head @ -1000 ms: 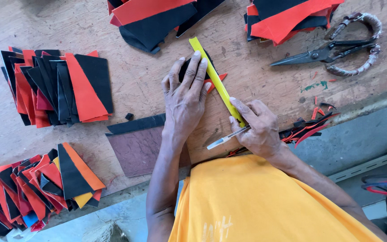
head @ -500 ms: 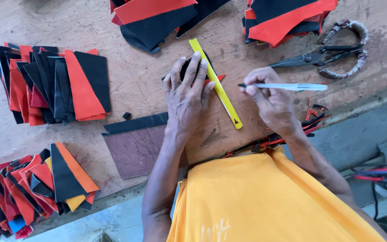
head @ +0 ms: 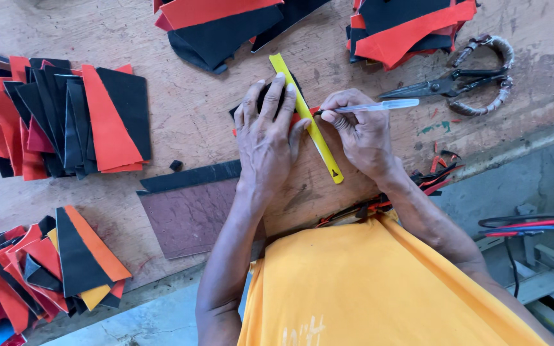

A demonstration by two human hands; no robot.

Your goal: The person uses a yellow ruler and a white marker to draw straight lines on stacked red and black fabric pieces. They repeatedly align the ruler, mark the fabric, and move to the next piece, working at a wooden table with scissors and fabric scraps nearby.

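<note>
Yellow ruler lies slanted at table centre, pinned by the left hand, fingers spread flat over black material. At three o'clock, the right hand pinches a clear pen, tip meeting the ruler's edge.

- Bare worktop runs between the stack of red and black pieces at the left and the left hand; a hand could pass there.
- The dark board and a small black scrap lie near that lane.
- Scissors lie just beyond the right hand.
- Two piles crowd the far edge.
- Offcuts litter the near right edge.
</note>
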